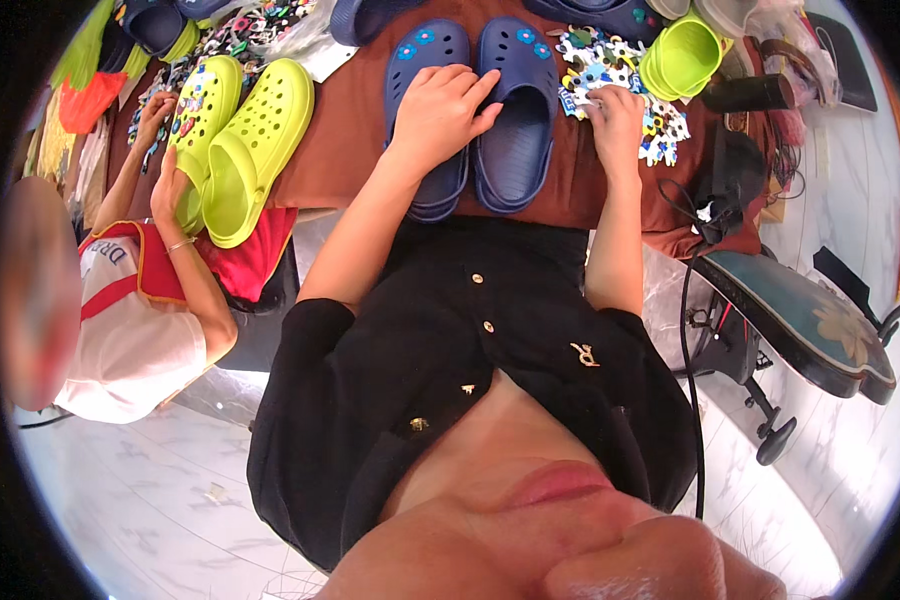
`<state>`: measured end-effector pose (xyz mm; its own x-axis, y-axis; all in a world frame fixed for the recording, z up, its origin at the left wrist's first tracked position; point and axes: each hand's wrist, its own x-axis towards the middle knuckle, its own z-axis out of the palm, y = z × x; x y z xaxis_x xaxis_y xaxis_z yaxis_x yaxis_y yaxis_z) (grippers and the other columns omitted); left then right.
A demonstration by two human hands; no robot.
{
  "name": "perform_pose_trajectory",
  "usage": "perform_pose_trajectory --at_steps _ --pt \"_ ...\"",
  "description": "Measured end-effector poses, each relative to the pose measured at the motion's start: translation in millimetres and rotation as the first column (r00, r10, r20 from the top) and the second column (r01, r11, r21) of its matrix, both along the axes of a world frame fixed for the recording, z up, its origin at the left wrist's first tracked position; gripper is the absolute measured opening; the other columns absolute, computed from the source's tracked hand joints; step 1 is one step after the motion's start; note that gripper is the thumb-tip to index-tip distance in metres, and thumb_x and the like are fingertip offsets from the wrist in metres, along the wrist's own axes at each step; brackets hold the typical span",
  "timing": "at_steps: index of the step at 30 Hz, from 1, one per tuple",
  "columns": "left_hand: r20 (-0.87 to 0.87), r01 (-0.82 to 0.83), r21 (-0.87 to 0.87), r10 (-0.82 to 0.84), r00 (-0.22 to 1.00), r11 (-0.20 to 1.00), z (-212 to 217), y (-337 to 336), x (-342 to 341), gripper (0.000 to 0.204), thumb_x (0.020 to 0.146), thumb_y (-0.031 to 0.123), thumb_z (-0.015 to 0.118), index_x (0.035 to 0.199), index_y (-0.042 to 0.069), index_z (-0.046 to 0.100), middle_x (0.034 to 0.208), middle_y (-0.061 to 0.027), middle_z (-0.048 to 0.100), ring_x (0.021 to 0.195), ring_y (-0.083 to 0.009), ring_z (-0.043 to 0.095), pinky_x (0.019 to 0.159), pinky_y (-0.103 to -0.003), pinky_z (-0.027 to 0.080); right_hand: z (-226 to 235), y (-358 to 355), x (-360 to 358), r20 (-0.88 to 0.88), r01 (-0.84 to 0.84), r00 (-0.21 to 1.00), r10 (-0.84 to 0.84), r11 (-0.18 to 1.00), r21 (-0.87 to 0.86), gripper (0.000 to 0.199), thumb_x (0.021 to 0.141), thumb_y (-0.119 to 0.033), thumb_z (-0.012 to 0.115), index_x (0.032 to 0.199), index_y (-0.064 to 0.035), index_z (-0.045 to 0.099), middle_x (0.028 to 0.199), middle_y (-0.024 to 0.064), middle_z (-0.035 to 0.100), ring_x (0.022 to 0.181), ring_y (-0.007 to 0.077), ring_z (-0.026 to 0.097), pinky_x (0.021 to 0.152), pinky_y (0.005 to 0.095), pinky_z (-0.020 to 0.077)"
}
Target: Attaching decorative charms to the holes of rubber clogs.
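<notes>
Two navy clogs [517,115] sit side by side on the brown tablecloth [355,115] in the head view, toes pointing away, prob. to keep the blue flower charms [525,37] w/in reach. L hand [442,115], fingers loosely spread, lies over the left clog, prob. steadying it. R hand [618,115] curls fingertips down at the charm pile [595,62], can't tell if pinching; pile's just beside, prob. for convenience.

Left blue clog [432,55] partly hidden behind the left hand [442,112]
</notes>
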<state>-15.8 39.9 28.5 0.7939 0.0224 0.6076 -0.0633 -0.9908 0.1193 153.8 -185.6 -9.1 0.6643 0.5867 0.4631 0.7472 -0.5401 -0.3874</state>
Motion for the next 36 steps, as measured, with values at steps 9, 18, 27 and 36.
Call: perform_pose_trajectory --at_steps 9,18,27,36 --pt "0.011 -0.003 0.014 0.003 1.000 1.000 -1.2 -0.1 1.2 0.036 0.080 0.032 0.073 0.109 0.012 0.071 0.088 -0.0018 0.067 0.094 -0.0177 0.064 0.083 -0.034 0.046 3.6 -8.1 6.8 -0.019 -0.050 0.999 0.051 0.998 0.025 0.031 0.067 -0.006 0.080 0.097 -0.0087 0.071 0.097 0.0077 0.068 0.098 0.0315 0.055 0.088 0.0390 0.0440" --pt "0.019 0.004 0.009 -0.005 1.000 1.000 -2.8 2.6 2.0 0.036 0.081 0.033 0.072 0.110 0.012 0.071 0.089 -0.0023 0.068 0.094 -0.0182 0.064 0.083 -0.034 0.046 -3.5 -0.4 13.1 -0.022 -0.033 0.999 0.033 0.999 -0.019 0.020 0.074 -0.007 0.075 0.094 -0.0067 0.072 0.097 0.0082 0.068 0.094 0.0306 0.055 0.087 0.0400 0.0440" --pt "-0.009 -0.001 -0.001 0.001 1.000 1.000 -1.8 -2.3 -0.7 0.036 0.081 0.031 0.073 0.112 0.012 0.071 0.094 -0.0032 0.068 0.095 -0.0189 0.065 0.084 -0.034 0.047 -4.0 -12.5 14.8 -0.505 0.230 0.862 0.037 0.860 0.456 0.015 0.090 -0.003 0.066 0.104 0.0001 0.068 0.090 0.0042 0.067 0.077 0.0100 0.063 0.068 0.0242 0.0491" --pt "-0.014 -0.001 -0.003 0.001 1.000 1.000 -0.7 -2.5 -0.1 0.036 0.080 0.031 0.073 0.112 0.012 0.071 0.093 -0.0034 0.069 0.095 -0.0191 0.065 0.084 -0.035 0.047 13.1 -12.0 3.5 -0.650 0.303 0.696 0.304 0.697 0.650 0.022 0.093 0.001 0.060 0.115 0.0004 0.062 0.090 0.0033 0.062 0.077 0.0108 0.061 0.066 0.0234 0.0493"
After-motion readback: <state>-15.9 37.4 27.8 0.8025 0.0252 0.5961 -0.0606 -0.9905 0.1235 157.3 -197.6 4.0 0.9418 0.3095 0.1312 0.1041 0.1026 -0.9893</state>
